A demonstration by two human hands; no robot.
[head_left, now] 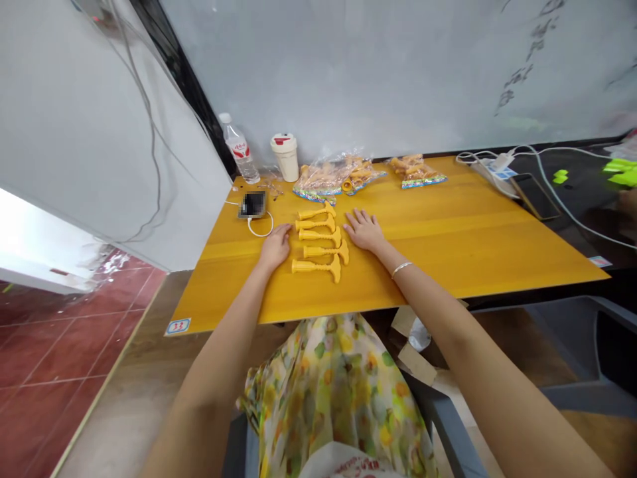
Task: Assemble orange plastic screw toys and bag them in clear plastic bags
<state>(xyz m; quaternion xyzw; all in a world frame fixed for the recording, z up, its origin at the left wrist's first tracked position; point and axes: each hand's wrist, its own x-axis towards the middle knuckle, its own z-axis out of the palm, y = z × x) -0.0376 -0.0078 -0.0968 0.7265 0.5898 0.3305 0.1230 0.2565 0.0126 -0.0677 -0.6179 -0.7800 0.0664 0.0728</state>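
Well, clear bags (421, 182) hold orange parts (357, 173) (shapes unclear) behind yellow hammers (316, 235).

Across the table (472, 245), I have five toy hammers (318, 236) in a column, my left hand (275, 247) to their left and my right hand (365, 232) to their right. Behind them, near the far edge, lie two adjoining bags (323, 180), a third bag (415, 171) farther right. The bottle (240, 151) stands at the far left corner, the cup (285, 158) beside it.
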